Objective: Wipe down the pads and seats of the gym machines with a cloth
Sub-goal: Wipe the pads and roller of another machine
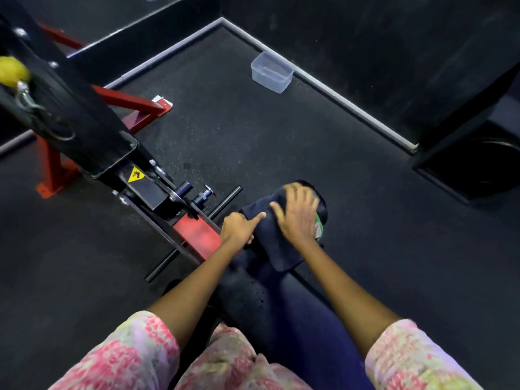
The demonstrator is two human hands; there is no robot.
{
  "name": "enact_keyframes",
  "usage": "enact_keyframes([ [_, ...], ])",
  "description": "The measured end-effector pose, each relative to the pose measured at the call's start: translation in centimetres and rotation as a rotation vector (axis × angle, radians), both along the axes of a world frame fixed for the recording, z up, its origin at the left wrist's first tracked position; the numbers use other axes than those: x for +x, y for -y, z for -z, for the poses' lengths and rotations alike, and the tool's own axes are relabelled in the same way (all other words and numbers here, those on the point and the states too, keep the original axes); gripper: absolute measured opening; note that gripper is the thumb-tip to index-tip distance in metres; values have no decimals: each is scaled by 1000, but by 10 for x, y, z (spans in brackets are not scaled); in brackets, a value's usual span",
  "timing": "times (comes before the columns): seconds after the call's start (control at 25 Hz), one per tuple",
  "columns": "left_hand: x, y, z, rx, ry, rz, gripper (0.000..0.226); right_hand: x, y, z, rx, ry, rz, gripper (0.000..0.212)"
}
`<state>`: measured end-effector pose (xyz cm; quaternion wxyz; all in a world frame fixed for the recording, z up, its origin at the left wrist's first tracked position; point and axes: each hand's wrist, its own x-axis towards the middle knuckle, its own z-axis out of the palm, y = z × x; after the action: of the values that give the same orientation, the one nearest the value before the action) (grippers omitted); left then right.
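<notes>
Nearest to us, two floral pink sleeves (132, 353) frame the bottom edge, bare forearms reaching away from them. Between the arms we note a long dark pad (270, 299), running away from us, its near surface specked with small droplets. At the pad's far end lies a dark cloth (277, 243), draped over the top with one corner hanging off the right edge. The right hand (297, 213) rests flat on the cloth, fingers spread and straight, blurred; it presses rather than grips. The left hand (239, 228) sits just beside it at the cloth's left edge, most fingers curled under, thumb stretched toward the cloth; whether the curled fingers pinch the cloth or the pad's edge, we cannot tell. A small green and white patch (318, 228) shows under the right hand on the pad's right side. Left of the hands we record a red frame block (197, 232) crossed by a thin black bar (194, 235), then a black beam (92, 130) rising to the far left with a yellow warning sticker (136, 175). Red floor braces (123, 101) stand behind it, and a yellow ball (12, 71) with a metal clip hangs at the far left. Farther off, a clear plastic tub (271, 72) sits on the dark rubber floor (253, 136) near a pale skirting strip (337, 97) at the wall.
</notes>
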<state>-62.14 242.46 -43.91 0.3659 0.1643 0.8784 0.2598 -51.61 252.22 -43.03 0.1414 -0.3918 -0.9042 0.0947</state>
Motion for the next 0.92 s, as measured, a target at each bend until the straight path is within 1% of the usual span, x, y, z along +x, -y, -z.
enact_keyframes([
  [0.08,-3,3,7,70,165,-48,43,1,26,17,1,21,-251,44],
  [0.12,-4,5,12,123,247,-70,39,5,31,23,-27,63,-334,48],
  [0.2,-5,7,11,235,377,-152,34,10,21,31,-42,159,-397,57],
  [0.28,-12,7,6,316,433,-300,31,4,-3,27,-62,265,-327,64],
  [0.4,-27,12,11,381,331,-422,30,-21,-40,15,-199,490,-112,61],
  [0.44,-29,13,12,381,273,-423,27,-31,-40,12,-208,523,-95,59],
  [0.52,-31,15,19,320,153,-373,16,-45,-18,8,-182,529,-162,55],
  [0.6,-28,12,21,285,105,-329,23,-41,8,13,-177,468,-284,54],
  [0.64,-27,7,19,299,136,-314,27,-29,12,14,-172,425,-352,55],
  [0.68,-27,2,18,316,197,-298,34,-12,9,16,-137,378,-418,56],
  [0.72,-27,-2,18,322,267,-249,49,4,-3,18,-85,334,-473,58],
  [0.76,-28,-5,18,288,314,-146,67,17,-21,20,-47,312,-475,59],
  [0.8,-30,-6,18,203,327,-3,79,23,-39,20,-48,319,-420,60],
  [0.88,-39,-8,19,24,293,277,89,18,-59,19,-170,367,-153,61],
  [0.92,-45,-10,24,-40,279,362,94,8,-57,18,-204,393,-38,57],
])
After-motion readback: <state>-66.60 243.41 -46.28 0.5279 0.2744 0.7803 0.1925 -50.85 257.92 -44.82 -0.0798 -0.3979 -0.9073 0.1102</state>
